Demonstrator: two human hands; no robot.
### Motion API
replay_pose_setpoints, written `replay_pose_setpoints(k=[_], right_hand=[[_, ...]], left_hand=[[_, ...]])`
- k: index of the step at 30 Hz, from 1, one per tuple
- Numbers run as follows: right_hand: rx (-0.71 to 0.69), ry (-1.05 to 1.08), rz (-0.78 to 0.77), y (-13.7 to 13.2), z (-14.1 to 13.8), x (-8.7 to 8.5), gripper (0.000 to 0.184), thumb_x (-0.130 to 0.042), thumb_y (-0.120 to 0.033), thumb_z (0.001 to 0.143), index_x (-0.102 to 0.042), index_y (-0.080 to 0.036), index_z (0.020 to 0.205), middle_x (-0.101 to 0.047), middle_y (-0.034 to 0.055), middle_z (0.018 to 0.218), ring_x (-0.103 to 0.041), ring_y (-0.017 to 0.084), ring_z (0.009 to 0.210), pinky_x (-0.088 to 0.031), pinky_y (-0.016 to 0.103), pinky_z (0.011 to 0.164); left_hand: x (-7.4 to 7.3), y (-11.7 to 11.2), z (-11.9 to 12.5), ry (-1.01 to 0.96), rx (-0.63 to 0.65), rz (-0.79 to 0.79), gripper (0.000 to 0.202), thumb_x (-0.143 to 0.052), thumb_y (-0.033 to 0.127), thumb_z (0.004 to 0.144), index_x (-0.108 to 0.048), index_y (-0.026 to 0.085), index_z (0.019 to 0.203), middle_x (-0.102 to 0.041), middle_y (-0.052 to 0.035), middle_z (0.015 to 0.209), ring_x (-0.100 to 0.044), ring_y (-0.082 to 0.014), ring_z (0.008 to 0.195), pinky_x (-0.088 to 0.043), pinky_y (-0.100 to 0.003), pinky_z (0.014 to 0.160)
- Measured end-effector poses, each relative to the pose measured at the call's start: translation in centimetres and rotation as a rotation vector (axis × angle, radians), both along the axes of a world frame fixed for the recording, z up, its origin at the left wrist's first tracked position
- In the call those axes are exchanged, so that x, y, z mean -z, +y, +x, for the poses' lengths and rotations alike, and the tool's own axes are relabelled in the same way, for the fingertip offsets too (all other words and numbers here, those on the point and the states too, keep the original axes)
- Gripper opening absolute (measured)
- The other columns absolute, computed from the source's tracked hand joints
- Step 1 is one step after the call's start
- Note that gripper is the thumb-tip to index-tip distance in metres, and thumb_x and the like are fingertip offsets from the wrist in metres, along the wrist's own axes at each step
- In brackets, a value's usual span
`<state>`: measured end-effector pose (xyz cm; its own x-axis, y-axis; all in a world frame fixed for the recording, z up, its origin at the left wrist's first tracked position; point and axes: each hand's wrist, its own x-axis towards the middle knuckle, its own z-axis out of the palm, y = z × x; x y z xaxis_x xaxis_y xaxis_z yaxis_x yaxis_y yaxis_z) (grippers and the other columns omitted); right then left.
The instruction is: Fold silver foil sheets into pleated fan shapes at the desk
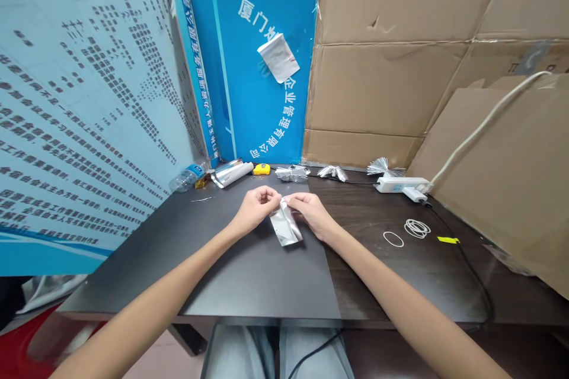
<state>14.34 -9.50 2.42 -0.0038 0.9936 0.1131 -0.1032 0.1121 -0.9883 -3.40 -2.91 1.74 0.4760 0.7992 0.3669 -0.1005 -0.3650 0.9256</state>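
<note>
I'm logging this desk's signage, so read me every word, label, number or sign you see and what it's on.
"厦门 … 企业管理有限公司": blue panel; silver sheet covers the middle.
"人力资源服务有限公司": narrow blue strip; its remaining characters are unclear.
Light-blue board: Chinese lines, too slanted and blurred to read reliably.
Bottle label: too small.
Upper-right cardboard: marks too unclear.

Foil pc (287,227) silvery, ctr panel (249,92) blue w/ wht lettering (290,98), cardboard (377,89) tan, tbl (249,284) gry left & dk brn woodgrain right, pwr strip (397,184) + bands (419,231) wht.
</note>
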Motion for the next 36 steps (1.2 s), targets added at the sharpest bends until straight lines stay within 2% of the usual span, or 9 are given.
replay_pose_setpoints(k=[6,8,11,16,19,24,27,33,36], right_hand=[[0.015,-0.041,0.041,-0.1,0.0,-0.4,0.031,-0.086,-0.044,0.066,-0.075,-0.015,0.074,-0.068,0.0032,0.076,-0.061,0.016,0.075,-0.051,0.03,0.073],[0.092,0.035,0.044,0.1,0.2,-0.4,0.032,-0.086,-0.044,0.065,-0.074,-0.016,0.075,-0.067,0.0021,0.074,-0.06,0.015,0.072,-0.05,0.028,0.07],[0.213,0.218,0.043,0.5,0.7,-0.5,0.037,-0.089,-0.046,0.062,-0.074,-0.017,0.079,-0.069,0.0019,0.076,-0.061,0.013,0.071,-0.049,0.026,0.067],[0.356,0.417,0.061,1.1,1.4,-0.3,0.043,-0.094,-0.047,0.058,-0.07,-0.018,0.08,-0.07,0.0016,0.077,-0.062,0.013,0.07,-0.051,0.025,0.064],[0.384,0.446,0.047,1.3,1.4,-0.2,0.043,-0.093,-0.046,0.058,-0.069,-0.018,0.08,-0.069,0.0014,0.076,-0.061,0.013,0.068,-0.05,0.026,0.06],[0.427,0.467,0.02,1.3,1.3,-0.3,0.04,-0.092,-0.042,0.058,-0.072,-0.017,0.082,-0.071,0.0025,0.08,-0.062,0.013,0.07,-0.051,0.024,0.06],[0.423,0.447,0.054,1.2,1.3,-0.2,0.037,-0.091,-0.042,0.06,-0.072,-0.017,0.08,-0.069,0.0017,0.077,-0.061,0.013,0.07,-0.053,0.024,0.063],[0.423,0.271,0.12,1.0,0.8,0.0,0.036,-0.088,-0.046,0.066,-0.075,-0.017,0.084,-0.071,0.0035,0.082,-0.064,0.015,0.076,-0.055,0.028,0.07],[0.393,0.18,0.167,0.9,0.4,0.1,0.043,-0.085,-0.052,0.072,-0.075,-0.018,0.096,-0.074,0.0056,0.09,-0.067,0.017,0.078,-0.054,0.028,0.068]], left_hand=[[0.1,-0.1,0.2,-0.02,0.019,-0.025,0.043,-0.081,0.054,0.081,-0.065,0.014,0.085,-0.065,-0.0018,0.075,-0.059,-0.0118,0.065,-0.047,-0.022,0.061],[0.2,0.0,0.2,-0.102,0.04,-0.15,0.051,-0.077,0.062,0.083,-0.066,0.016,0.1,-0.061,0.0009,0.074,-0.057,-0.0112,0.061,-0.047,-0.022,0.058],[0.3,0.0,0.2,-0.144,0.184,-0.372,0.063,-0.07,0.067,0.084,-0.057,0.019,0.124,-0.063,0.001,0.08,-0.058,-0.0125,0.056,-0.051,-0.026,0.054],[0.5,-0.9,0.2,-0.106,0.307,-0.322,0.064,-0.076,0.03,0.081,-0.04,0.029,0.133,-0.07,-0.002,0.101,-0.07,-0.0156,0.07,-0.057,-0.027,0.062],[0.7,-1.4,0.2,-0.146,0.332,-0.26,0.059,-0.071,0.023,0.08,-0.044,0.029,0.132,-0.069,-0.0034,0.108,-0.072,-0.0161,0.073,-0.057,-0.027,0.063],[0.8,-1.2,0.4,-0.103,0.237,-0.145,0.04,-0.073,0.03,0.085,-0.061,0.02,0.122,-0.069,-0.008,0.115,-0.073,-0.0145,0.076,-0.057,-0.024,0.066],[0.8,-1.1,0.6,-0.063,0.19,-0.109,0.046,-0.08,0.04,0.086,-0.062,0.021,0.123,-0.07,-0.0072,0.112,-0.073,-0.0157,0.076,-0.057,-0.025,0.064],[1.0,-1.3,1.2,-0.065,0.073,-0.071,0.043,-0.086,0.047,0.081,-0.061,0.017,0.098,-0.071,-0.0032,0.089,-0.071,-0.0152,0.077,-0.054,-0.025,0.07],[1.0,-1.1,1.4,-0.185,0.038,-0.163,0.053,-0.089,0.047,0.078,-0.054,0.02,0.107,-0.071,0.0001,0.083,-0.07,-0.0152,0.076,-0.053,-0.025,0.071]])
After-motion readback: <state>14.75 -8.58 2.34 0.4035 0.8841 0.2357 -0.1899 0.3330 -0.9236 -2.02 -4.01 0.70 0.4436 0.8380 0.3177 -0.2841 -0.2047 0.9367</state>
